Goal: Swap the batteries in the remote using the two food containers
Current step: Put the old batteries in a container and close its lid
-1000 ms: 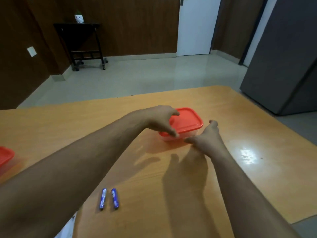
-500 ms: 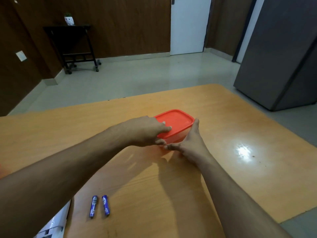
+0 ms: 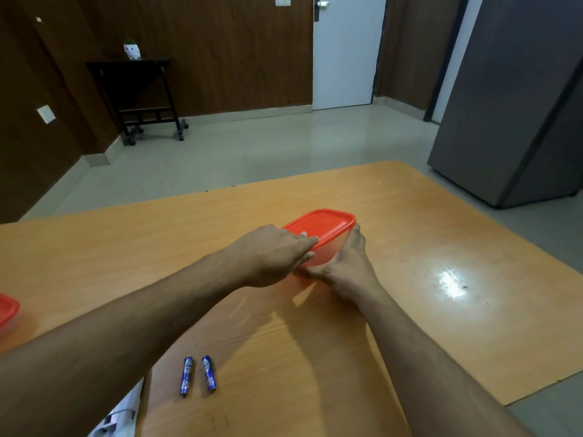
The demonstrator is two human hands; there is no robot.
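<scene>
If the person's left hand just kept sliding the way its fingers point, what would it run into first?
The left hand points forward and right, with its fingertips already on the red lid of the food container. It would likely push across that lid first; the right hand holds the container's other side.

One head-worn wide-angle camera looks forward and down, close over the table (image 3: 410, 216), floor and door (image 3: 345, 58) above.

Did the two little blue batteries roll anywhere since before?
No. The two blue batteries lie side by side on the table, same spot near its front edge; only the camera shifted.
</scene>
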